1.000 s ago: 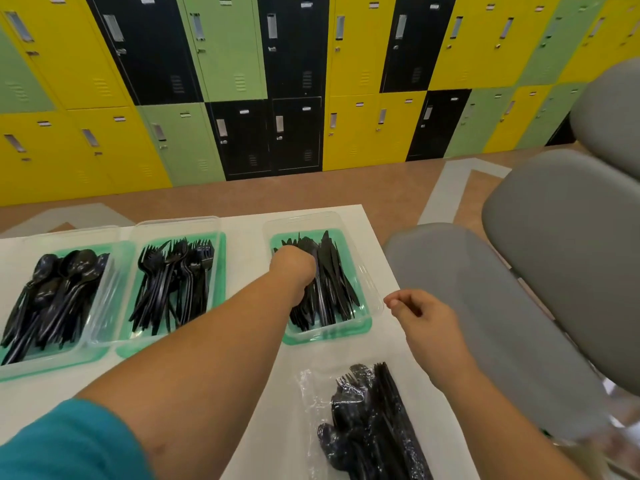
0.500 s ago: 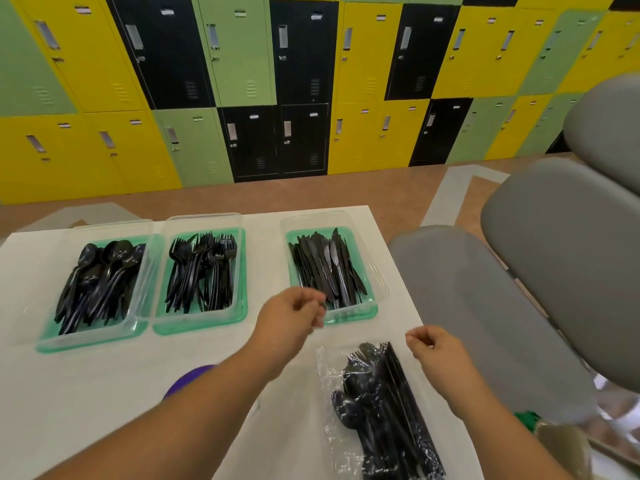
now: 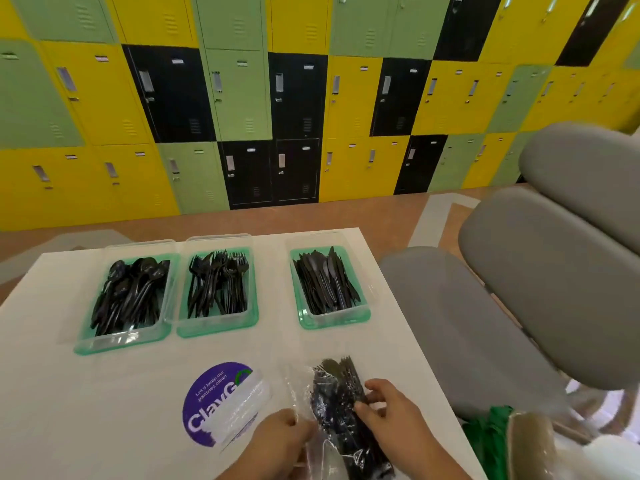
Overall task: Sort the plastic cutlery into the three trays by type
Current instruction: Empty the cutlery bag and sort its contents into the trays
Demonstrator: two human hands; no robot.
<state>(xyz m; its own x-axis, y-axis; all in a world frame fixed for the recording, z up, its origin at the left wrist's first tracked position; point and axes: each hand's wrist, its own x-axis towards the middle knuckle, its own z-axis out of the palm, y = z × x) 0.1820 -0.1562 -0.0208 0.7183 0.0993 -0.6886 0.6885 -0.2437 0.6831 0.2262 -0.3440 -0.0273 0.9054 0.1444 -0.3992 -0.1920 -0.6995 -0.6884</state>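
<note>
Here both hands work at the near right corner of the white square table (image 3: 104, 393), close to its right edge, past which grey padded chairs (image 3: 519, 306) stand. The left hand (image 3: 280, 441) pinches the edge of a clear crinkled plastic bag (image 3: 298, 386) between curled fingers; the right hand (image 3: 391, 414) has its fingers closed on the bundle of mixed black plastic cutlery (image 3: 337, 393) lying in that bag. Bare tabletop lies between the hands and three green-rimmed clear trays ahead. The spoon tray (image 3: 121, 341) and fork tray (image 3: 216, 325), far left of the left hand, touch side by side; the knife tray (image 3: 332, 318) sits apart, straight beyond the right hand. Just left of the left hand, a round purple sticker (image 3: 207, 403) reads "Let's keep our pantries clean", with larger letters partly hidden under glare.
</note>
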